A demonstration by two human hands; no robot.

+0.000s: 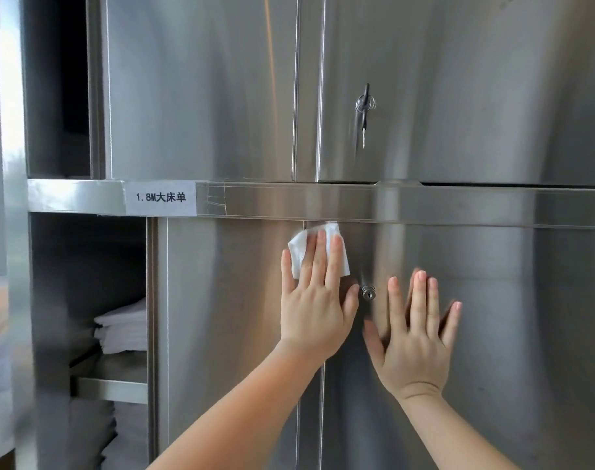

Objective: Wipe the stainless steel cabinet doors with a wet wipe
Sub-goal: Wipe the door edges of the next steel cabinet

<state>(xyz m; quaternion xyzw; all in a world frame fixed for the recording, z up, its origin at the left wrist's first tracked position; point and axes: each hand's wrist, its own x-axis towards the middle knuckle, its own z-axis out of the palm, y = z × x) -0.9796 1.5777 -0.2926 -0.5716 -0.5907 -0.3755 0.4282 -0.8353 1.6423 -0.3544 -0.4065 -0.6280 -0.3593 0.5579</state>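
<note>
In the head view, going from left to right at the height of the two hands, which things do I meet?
Folded white linens → left hand pressing the wet wipe → lower door lock → right hand, flat on the door.

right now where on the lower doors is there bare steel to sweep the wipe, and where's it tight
Bare steel lies left of the left hand, across to the door's edge, and right of the right hand. It is crowded between the hands: the wet wipe sits just under the crossbar, with the lower lock beside the fingers.
</note>
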